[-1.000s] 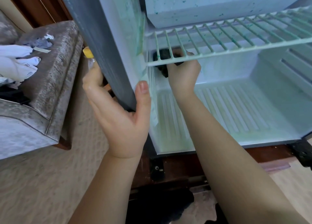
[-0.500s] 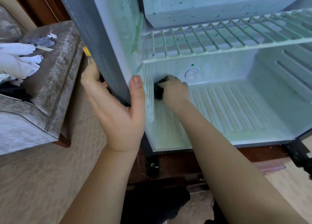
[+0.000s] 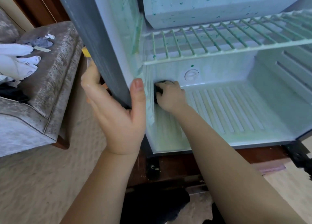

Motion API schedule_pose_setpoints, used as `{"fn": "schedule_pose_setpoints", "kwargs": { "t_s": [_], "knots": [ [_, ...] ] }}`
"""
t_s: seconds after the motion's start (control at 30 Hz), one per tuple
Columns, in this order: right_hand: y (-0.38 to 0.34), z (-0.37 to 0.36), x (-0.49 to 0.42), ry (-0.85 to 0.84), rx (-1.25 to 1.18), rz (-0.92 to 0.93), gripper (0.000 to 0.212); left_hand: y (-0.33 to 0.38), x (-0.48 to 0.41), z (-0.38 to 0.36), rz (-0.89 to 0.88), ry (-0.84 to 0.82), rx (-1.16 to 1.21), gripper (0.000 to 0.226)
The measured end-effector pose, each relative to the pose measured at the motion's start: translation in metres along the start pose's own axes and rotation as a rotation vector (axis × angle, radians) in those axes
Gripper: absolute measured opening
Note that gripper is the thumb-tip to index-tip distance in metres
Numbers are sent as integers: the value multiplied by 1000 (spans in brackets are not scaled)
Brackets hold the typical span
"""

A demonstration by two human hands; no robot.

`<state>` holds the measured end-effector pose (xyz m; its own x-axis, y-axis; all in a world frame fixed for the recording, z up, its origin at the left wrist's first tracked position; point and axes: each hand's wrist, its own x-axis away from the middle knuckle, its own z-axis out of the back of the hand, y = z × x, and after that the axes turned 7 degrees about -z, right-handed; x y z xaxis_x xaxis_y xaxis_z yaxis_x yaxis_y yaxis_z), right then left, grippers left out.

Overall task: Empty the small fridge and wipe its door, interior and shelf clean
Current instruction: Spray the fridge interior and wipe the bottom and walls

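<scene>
A: Setting: beige carpet (image 3: 33, 181) is lying underfoot, a grey armchair (image 3: 50, 81) is standing to the left with crumpled white cloths (image 3: 18, 63) on it. The fridge (image 3: 236, 139) is sitting on a dark wood base (image 3: 185, 164), already emptied.

B: Hands?

A: The left hand (image 3: 118, 115) is gripping the edge of the fridge's left side wall (image 3: 94, 37), thumb on the inner face, fingers wrapped behind. The right hand (image 3: 170, 97) is closed on a dark cloth (image 3: 158, 90), pressing it into the rear left corner of the floor, just beside the ribbed left wall and just below the round dial (image 3: 191, 75).

B: Which way is the remaining dirt lying?

A: Above and to the right of the right hand. Green specks are showing on the back wall, the freezer box (image 3: 211, 5) and the left wall. The shelf (image 3: 228, 44) is running left to right overhead. The right hand is nearer; the left is serving as a brace.

B: Count?

A: One cloth in use, one wire shelf, one dial, one freezer box, two hands. The door is not in view. I am judging the interior wipe to be partway done.
</scene>
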<state>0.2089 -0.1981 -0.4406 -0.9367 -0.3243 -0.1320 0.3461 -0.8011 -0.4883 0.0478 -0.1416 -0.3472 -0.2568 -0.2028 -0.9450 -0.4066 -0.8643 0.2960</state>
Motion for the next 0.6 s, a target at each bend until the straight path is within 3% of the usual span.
{"fn": "schedule_pose_setpoints", "kwargs": {
  "t_s": [0.13, 0.23, 0.4, 0.47, 0.53, 0.6],
  "knots": [
    [-1, 24, 34, -228, 188, 108, 34, 3, -2, 0, 42, 15, -2, 57],
    [-1, 39, 78, -289, 254, 215, 30, 11, -3, 8, 93, -17, 11, 51],
    [4, 57, 135, -379, 127, 347, 27, 18, -2, 19, 212, -52, 80, 49],
    [11, 72, 134, -448, 0, 284, 22, 17, 0, 21, 233, -63, 99, 52],
    [21, 87, 119, -275, -157, 107, 19, 16, 0, 21, 242, -74, 109, 53],
    [35, 94, 95, 53, -141, -88, 27, 15, -1, 20, 218, -71, 95, 48]
  ]
}}
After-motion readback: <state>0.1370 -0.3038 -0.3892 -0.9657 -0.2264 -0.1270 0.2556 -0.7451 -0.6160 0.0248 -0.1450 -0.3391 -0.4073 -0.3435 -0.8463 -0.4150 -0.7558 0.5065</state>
